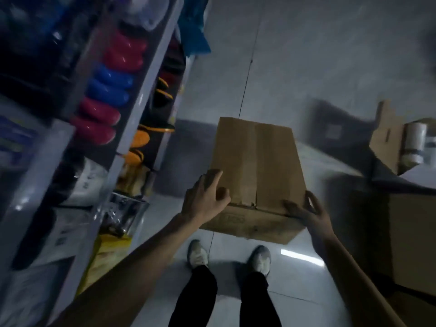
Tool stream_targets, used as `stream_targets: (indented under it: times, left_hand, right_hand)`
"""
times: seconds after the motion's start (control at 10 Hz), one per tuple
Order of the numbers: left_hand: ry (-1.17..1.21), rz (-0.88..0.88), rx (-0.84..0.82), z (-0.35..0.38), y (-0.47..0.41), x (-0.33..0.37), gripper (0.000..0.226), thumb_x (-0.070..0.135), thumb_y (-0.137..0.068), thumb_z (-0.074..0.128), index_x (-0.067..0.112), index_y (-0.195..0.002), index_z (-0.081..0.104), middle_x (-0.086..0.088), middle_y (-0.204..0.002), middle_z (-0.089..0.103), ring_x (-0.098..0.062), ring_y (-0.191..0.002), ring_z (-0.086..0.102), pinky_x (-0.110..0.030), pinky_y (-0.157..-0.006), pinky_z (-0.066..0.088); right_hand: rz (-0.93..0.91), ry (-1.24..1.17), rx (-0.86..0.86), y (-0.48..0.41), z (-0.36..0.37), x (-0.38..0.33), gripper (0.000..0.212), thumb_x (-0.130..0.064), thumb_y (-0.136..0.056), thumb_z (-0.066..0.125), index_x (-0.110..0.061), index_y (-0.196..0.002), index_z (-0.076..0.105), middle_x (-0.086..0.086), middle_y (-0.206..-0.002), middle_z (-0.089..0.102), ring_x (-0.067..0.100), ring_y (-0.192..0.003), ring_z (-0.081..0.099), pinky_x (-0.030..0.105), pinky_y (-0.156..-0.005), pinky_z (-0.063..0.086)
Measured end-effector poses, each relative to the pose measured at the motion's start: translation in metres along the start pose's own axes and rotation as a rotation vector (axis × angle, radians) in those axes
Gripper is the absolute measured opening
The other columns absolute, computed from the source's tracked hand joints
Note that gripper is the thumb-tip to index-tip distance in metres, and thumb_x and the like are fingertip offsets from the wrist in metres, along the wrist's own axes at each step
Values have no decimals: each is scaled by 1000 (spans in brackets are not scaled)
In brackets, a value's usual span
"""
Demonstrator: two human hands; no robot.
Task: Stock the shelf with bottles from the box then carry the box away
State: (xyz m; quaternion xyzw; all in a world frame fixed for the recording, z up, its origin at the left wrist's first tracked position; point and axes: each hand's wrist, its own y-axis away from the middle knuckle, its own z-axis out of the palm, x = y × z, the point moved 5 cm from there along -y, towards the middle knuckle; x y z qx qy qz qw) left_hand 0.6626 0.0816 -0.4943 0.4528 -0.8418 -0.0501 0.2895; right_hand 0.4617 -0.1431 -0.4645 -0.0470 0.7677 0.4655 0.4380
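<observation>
Box (256, 159) closed, flaps down, just ahead of shoes (198, 254); on floor or lifted: cannot tell, frame blurred. Left hand (204, 199) grips box's near-left corner, thumb on top, fingers curled over the side; right hand (306, 211) grips near-right corner, thumb on top. Shelf (144, 95) left of box, red and blue bottles (100, 119) on it; open carton (387, 135) right of box.
</observation>
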Motion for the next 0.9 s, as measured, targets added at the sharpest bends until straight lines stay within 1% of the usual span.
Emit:
stream_targets:
  times: [0.1,0.2,0.3,0.4,0.5,0.6,0.7,0.8,0.9]
  left_hand:
    - [-5,-10,22,78,-41,-33,70,62,-90,40,32,-153,30,-6,-142,53,-25,-123,57,-44,-93,55]
    - [66,-13,37,153,-75,-63,69,55,-91,46,29,-153,30,-2,-151,44,-22,-133,50,-46,-96,54]
    - [121,-80,17,219,-95,-87,72,50,-91,55,29,-154,28,-5,-155,35,-26,-137,46,-48,-97,54]
    - [116,-134,-83,288,-89,-109,83,50,-88,65,31,-157,23,-11,-157,27,-35,-135,44,-48,-96,54]
    - [92,-133,-172,336,-72,-128,86,45,-90,68,28,-160,21,-11,-158,21,-40,-134,43,-41,-91,53]
    - [-49,-174,-200,345,-67,-127,94,42,-88,72,31,-160,13,-12,-157,18,-39,-130,46,-43,-87,54]
    - [-231,-196,-255,334,-70,-120,99,54,-86,68,30,-160,7,-18,-157,18,-42,-131,45,-52,-91,51]
    - [-377,-151,-344,303,-70,-107,94,61,-84,64,24,-156,16,-19,-156,25,-45,-132,43,-56,-101,45]
    - [-383,-91,-364,261,-75,-81,88,66,-86,58,22,-153,24,-17,-155,33,-41,-134,42,-54,-105,41]
  right_hand:
    - [35,-34,5,-80,11,57,78,-17,-83,82,-20,-151,43,-5,-132,63,20,-108,67,30,-81,55]
    - [56,-48,34,-150,20,122,86,-13,-72,86,-15,-148,45,-6,-120,67,19,-98,67,37,-85,56]
    - [80,-54,72,-192,32,184,77,-10,-74,84,-15,-142,49,0,-119,68,19,-89,66,40,-83,56]
    - [99,34,73,-217,42,247,71,-31,-57,80,-17,-122,55,6,-104,65,28,-89,66,39,-77,56]
    - [124,307,-9,-231,54,307,86,-39,-51,89,-20,-127,53,15,-112,64,41,-99,68,48,-77,61]
    - [70,699,-39,-233,64,327,117,-35,-64,92,-23,-157,23,19,-141,44,43,-117,57,54,-88,56]
    - [93,832,-57,-227,72,308,116,-19,-73,86,-19,-160,9,25,-147,37,49,-122,51,51,-91,53]
    - [131,923,-98,-221,70,276,94,-6,-74,78,-20,-154,32,24,-138,50,45,-116,58,44,-91,54]
    - [147,899,-123,-205,77,233,86,-6,-77,76,-18,-154,38,20,-135,53,40,-116,59,41,-92,55]
